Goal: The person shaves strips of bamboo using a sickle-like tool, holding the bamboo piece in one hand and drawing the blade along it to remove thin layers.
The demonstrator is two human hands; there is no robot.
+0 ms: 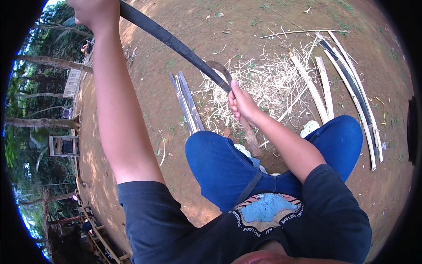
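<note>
Well, bare brown ground (145, 70) is spreading beneath the squatting person, with a tangled heap of pale shavings (268, 88) lying before the knees. A long dark strip (171, 42) is slanting above the ground between both hands. Pale split lengths (309, 86) are lying at the heap's right. The right hand (242, 104) is clasping a curved brown tool (249, 135) beside the strip's lower end. Well apart, the left hand (99, 13) is meeting its upper part; the picture's edge is cutting off the fingers, so I cannot tell their grip.
</note>
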